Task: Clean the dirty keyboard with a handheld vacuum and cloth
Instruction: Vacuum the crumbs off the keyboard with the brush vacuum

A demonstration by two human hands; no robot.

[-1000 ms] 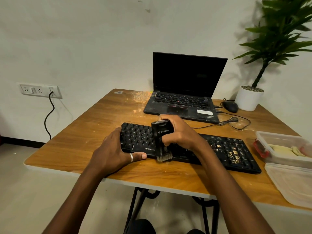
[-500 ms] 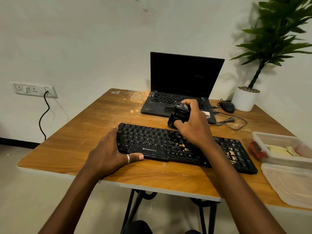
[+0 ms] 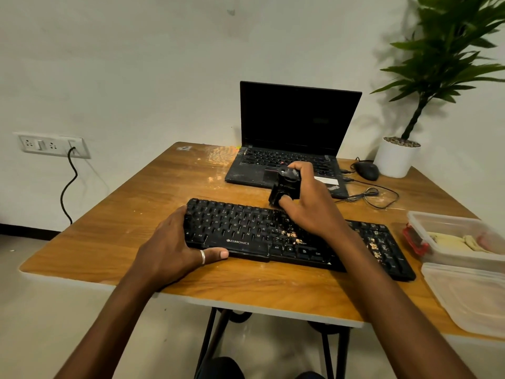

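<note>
Vac step, I reckon: right hand [image 3: 311, 207] grips handheld vacuum [image 3: 284, 187] over far edge of keyboard [image 3: 240, 231]; left hand [image 3: 169, 247] clamps its left end. Next: nozzle down onto crumbs [image 3: 291, 234], mid-right.

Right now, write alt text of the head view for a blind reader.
A right hand holds a small black handheld vacuum at the far edge of a crumb-strewn keyboard on a wooden table; the left hand grips its left end.

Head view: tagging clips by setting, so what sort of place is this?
Probably a home or office desk corner: open black laptop, black wired mouse and white-potted green plant on a brown wooden table.
</note>
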